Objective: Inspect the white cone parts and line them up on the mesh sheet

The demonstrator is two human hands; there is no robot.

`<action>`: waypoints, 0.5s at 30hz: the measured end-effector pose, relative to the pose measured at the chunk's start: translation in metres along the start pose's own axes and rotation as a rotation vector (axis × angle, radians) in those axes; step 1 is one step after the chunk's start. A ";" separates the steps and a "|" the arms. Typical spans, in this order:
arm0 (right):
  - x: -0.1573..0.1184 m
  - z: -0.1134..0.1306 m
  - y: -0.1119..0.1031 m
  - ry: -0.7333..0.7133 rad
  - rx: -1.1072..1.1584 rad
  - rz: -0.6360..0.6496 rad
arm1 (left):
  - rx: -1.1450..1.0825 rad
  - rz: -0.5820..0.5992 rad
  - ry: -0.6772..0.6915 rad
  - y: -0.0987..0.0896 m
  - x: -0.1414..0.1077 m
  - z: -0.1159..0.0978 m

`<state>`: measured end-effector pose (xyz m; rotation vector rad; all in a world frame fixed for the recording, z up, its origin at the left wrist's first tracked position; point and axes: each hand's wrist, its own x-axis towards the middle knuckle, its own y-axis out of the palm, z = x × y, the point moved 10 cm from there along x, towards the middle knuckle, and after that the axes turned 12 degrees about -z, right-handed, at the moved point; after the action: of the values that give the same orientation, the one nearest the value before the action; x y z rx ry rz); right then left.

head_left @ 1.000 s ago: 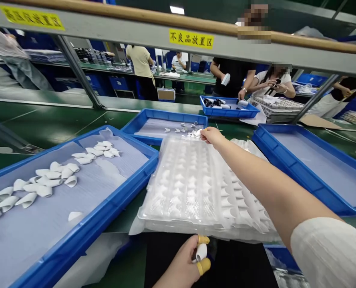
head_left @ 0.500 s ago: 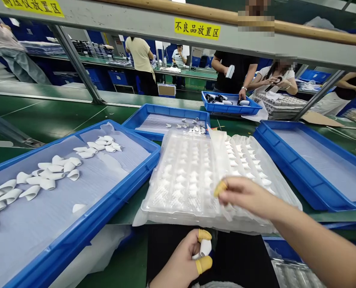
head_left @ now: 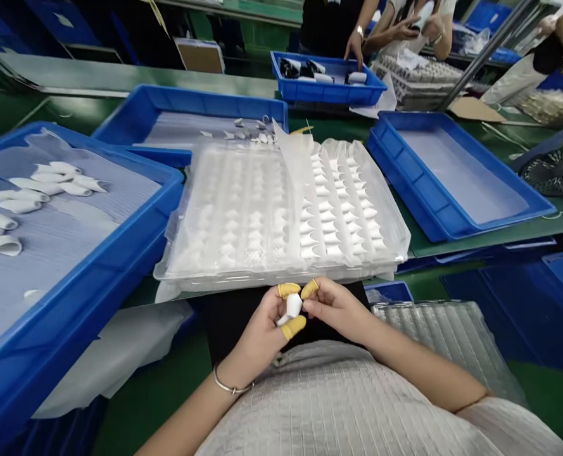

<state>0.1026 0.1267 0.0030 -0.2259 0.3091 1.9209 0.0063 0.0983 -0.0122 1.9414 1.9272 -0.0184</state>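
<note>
My left hand pinches a small white curved plastic shell between thumb and fingers that wear yellow finger cots. Close against the shell's right edge is my right hand, its yellow-capped index finger and bare thumb drawn together. What lies between those right fingertips, if anything, is too small to make out. Both hands are in front of a clear plastic tray, where white shells stand in rows. A translucent sheet covers the rows on its left part.
At left, a blue bin holds loose white shells. Another blue bin behind contains small pieces. A lined blue bin stands at right, near a black fan. Beyond, co-workers' hands are around a smaller blue bin.
My right hand has come back from over the tray to the shell in my left hand. The view has tilted downward, showing more of my lap and arms.
</note>
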 end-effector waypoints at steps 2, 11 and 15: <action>-0.001 -0.001 -0.001 0.010 -0.006 0.001 | 0.056 -0.042 0.002 -0.001 0.000 0.001; 0.002 -0.019 -0.006 0.090 -0.020 0.057 | 0.422 -0.044 0.146 0.003 -0.008 0.001; 0.004 -0.018 -0.006 0.100 0.047 0.056 | 0.571 -0.094 0.241 0.002 -0.009 -0.005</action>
<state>0.1071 0.1263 -0.0161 -0.2856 0.4315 1.9582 0.0069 0.0910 -0.0048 2.2833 2.3628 -0.4225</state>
